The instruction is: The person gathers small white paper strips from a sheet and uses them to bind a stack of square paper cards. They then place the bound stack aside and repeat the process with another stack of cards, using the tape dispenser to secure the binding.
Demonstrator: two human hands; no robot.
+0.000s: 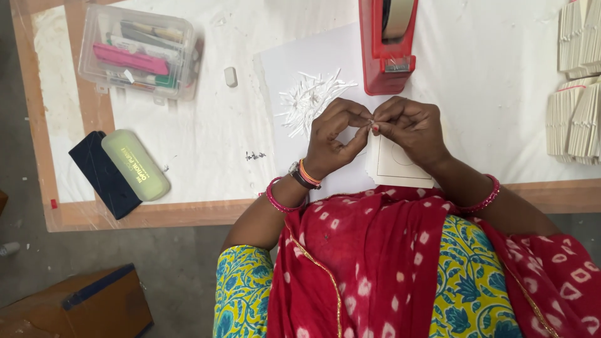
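My left hand [335, 134] and my right hand [410, 128] meet above the table, fingertips pinched together on a tiny white strip [370, 122]. Beneath my right hand lies a small white square card [394, 166] with a faint circle on it. Just left of my hands a heap of thin white strips [308, 100] rests on a white sheet [282, 69]. A red tape dispenser [387, 47] stands right behind my hands.
A clear plastic box [139, 51] of stationery sits at the far left, a white eraser [231, 76] beside it. A green case [135, 164] lies on a dark pouch [100, 172] near the table's front-left edge. Stacks of white cards [579, 94] fill the right side. A brown box [78, 307] is on the floor.
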